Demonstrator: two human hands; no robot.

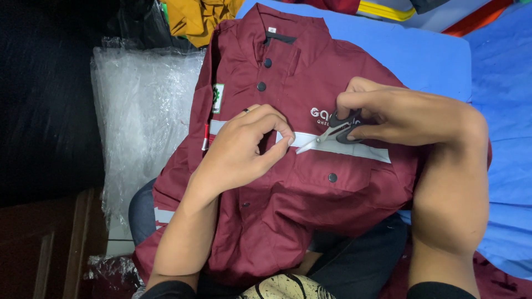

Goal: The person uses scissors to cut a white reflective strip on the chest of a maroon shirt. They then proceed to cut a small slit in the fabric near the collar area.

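Maroon cloth filled the middle of the view: a work jacket [288, 194] lay front-up across the person's lap, collar away from them, with a pale reflective stripe [366, 150] running across its chest. The left hand [244, 149] rested on the stripe near the button placket, its thumb and forefinger closed in a pinch on the fabric or on something too fine to make out. The right hand [399, 113] had its fingers through the dark loops of a small pair of scissors [330, 133], gripping them firmly; the blades looked closed or nearly so, their tip lying on the stripe just beside the pinching fingers. Judging from this, the trimming at that spot was in progress rather than finished, and no loose thread could be seen, so how much remained was unclear. Snap buttons down the front appeared fastened. Left of the jacket sat a stack of clear plastic bags [144, 111]; behind it lay blue fabric [421, 55] and, farther back, a yellow garment [194, 19].
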